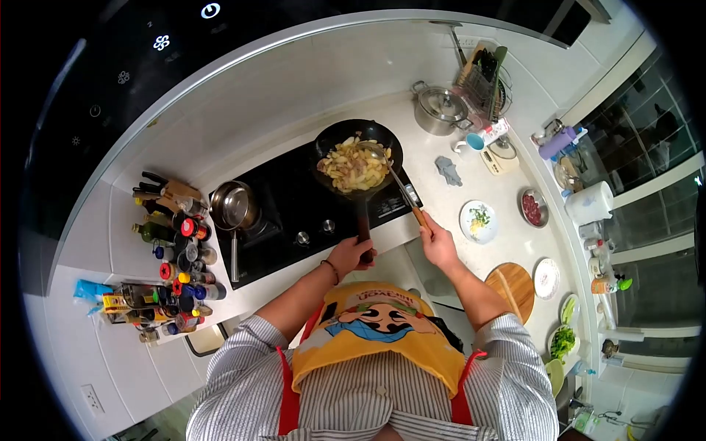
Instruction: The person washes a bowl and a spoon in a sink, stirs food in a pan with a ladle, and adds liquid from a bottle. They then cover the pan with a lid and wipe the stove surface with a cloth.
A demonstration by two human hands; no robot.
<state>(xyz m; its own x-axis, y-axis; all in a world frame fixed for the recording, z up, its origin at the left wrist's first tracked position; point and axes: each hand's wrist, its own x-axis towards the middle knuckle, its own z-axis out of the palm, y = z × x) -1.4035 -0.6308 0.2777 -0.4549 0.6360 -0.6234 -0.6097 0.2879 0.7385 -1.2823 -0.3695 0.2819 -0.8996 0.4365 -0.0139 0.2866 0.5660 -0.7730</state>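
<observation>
A black wok point(396, 147) sits on the right burner of the black cooktop point(294, 198), full of pale yellow chopped pieces point(353, 165) mixed with browner bits. My left hand point(351, 256) is closed around the wok's dark handle point(363, 220). In my right hand point(439, 241) is the wooden end of a long spatula point(401, 184). Its metal head point(373, 151) rests among the food at the wok's right side. What the brown bits are is too small to tell.
Left of the wok stands a steel saucepan point(235, 206), with bottles and jars point(184, 257) beyond. At right are a lidded steel pot point(440, 110), a grey cloth point(448, 170), a plate of chopped greens point(479, 234), a bowl of red meat point(544, 207) and a wooden board point(511, 290).
</observation>
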